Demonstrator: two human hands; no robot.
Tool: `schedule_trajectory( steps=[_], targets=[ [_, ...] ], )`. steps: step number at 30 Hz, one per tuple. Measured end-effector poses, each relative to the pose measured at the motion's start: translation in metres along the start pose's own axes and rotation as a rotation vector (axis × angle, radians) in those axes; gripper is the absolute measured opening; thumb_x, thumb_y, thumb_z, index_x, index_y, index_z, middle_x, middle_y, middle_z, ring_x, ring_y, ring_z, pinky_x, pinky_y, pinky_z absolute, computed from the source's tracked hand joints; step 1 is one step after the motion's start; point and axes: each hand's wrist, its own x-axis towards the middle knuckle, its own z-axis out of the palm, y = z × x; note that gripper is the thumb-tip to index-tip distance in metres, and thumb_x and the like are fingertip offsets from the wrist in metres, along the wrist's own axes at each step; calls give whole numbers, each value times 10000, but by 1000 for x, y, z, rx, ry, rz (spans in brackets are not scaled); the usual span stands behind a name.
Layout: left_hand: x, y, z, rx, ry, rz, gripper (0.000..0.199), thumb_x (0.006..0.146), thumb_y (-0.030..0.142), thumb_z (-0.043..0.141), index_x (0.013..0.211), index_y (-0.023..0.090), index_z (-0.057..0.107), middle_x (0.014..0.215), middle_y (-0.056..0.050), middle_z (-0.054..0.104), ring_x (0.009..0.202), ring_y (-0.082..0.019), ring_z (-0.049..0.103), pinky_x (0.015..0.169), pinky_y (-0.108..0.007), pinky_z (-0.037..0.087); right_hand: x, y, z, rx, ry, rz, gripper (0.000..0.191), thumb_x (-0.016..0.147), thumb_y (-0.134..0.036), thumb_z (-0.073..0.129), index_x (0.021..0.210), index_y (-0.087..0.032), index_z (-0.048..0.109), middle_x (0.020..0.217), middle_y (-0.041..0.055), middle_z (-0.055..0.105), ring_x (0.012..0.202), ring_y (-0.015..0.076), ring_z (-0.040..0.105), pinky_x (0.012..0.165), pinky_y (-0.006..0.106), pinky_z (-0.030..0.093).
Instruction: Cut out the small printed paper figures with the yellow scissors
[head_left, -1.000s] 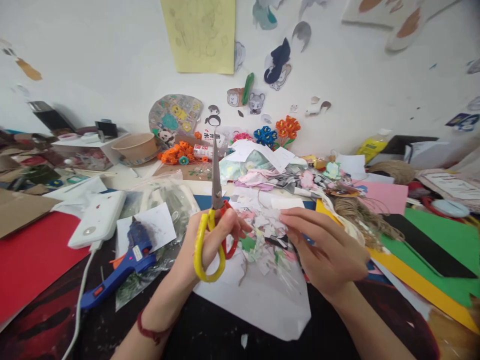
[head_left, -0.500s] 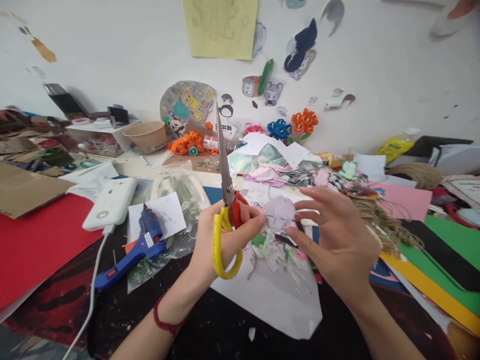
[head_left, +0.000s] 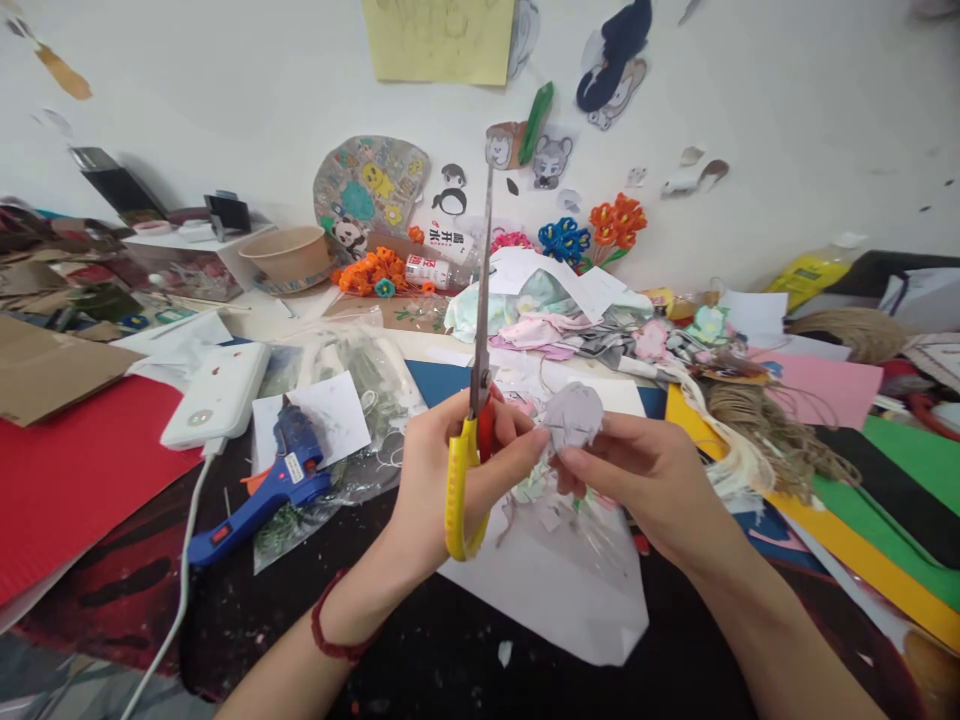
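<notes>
Yellow-and-red-handled scissors (head_left: 484,330) stand upright in my left hand (head_left: 431,500), blades together and pointing up. The thumb and fingertips of that same hand pinch the left edge of a small, pale grey, roundish piece (head_left: 574,414); cloth or paper, I cannot tell. At its right edge, my right hand (head_left: 660,480) grips the piece between thumb and fingers. Both hands are in the air above a white sheet (head_left: 555,590), on which small green, pink and white scraps lie, partly hidden behind my fingers.
A blue glue gun (head_left: 289,480) lies at the left beside a white power bank (head_left: 217,395) with a cable. Folded fabrics (head_left: 540,325) are heaped at the back. Twine (head_left: 780,430), a black phone (head_left: 889,490) and coloured sheets lie on the right.
My right hand has closed from spread fingers onto the right edge of the pale piece. The piece and the scissors sit slightly further right in view; the camera has tilted a little.
</notes>
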Motion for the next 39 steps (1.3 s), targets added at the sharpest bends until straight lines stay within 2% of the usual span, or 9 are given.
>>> schedule_trajectory(
  steps=[6, 12, 15, 17, 20, 26, 32, 35, 39],
  targets=[
    [2, 1, -3, -57, -50, -59, 346, 780, 296, 761, 563, 172, 521, 649, 4, 637, 567, -96, 570, 546, -227, 474, 1, 3, -2, 65, -5, 18, 65, 858, -287, 760, 858, -225, 779, 638, -17, 696, 577, 82, 628, 529, 152, 507],
    [1, -6, -14, 176, -1, 41, 405, 907, 535, 613, 721, 178, 646, 748, -42, 717, 726, -183, 680, 666, -295, 527, 0, 4, -2, 65, 126, -144, 65, 855, -235, 757, 791, -235, 766, 612, -32, 683, 556, 75, 612, 519, 151, 517],
    [2, -14, -20, 260, -18, 136, 377, 939, 523, 578, 767, 191, 626, 818, -41, 715, 876, -221, 708, 778, -323, 536, -1, 2, -1, 38, 186, -213, 60, 867, -213, 738, 821, -237, 769, 619, -34, 687, 541, 73, 611, 503, 153, 522],
    [4, -17, -22, 327, -77, 179, 339, 925, 529, 590, 914, 195, 640, 924, -55, 724, 942, -241, 700, 799, -337, 530, -1, 2, 0, 18, 219, -260, 61, 867, -195, 732, 835, -236, 765, 626, -40, 683, 533, 70, 611, 503, 156, 526],
    [6, -18, -24, 462, -125, 202, 429, 893, 572, 602, 1094, 193, 606, 1033, -74, 716, 918, -238, 671, 790, -354, 515, -3, 2, 1, -22, 276, -317, 69, 855, -163, 730, 845, -225, 756, 637, -41, 677, 535, 71, 616, 522, 169, 538],
    [7, -20, -27, 513, -145, 114, 445, 920, 601, 517, 1090, 194, 573, 1013, -80, 695, 797, -213, 642, 717, -343, 478, -5, -1, 1, -51, 354, -376, 97, 841, -129, 715, 790, -208, 735, 619, -41, 669, 516, 71, 610, 491, 169, 527],
    [6, -18, -32, 575, -288, 111, 330, 937, 520, 478, 958, 201, 557, 776, -9, 612, 663, -172, 533, 643, -303, 408, -4, -2, 1, -20, 418, -400, 104, 840, -116, 709, 800, -210, 727, 590, -50, 653, 501, 74, 608, 488, 173, 524],
    [5, -15, -30, 579, -312, 135, 298, 915, 472, 516, 1024, 198, 558, 854, -22, 627, 728, -183, 549, 683, -303, 418, -4, 0, 0, 39, 421, -404, 103, 850, -124, 704, 831, -222, 730, 585, -55, 646, 494, 76, 605, 481, 180, 519],
    [5, -9, -23, 598, -365, 102, 406, 871, 460, 568, 1161, 177, 554, 973, -63, 646, 817, -212, 584, 748, -323, 438, -3, 4, -1, 72, 432, -423, 157, 844, -86, 684, 839, -233, 737, 585, -62, 646, 500, 78, 610, 486, 179, 528]
  ],
)
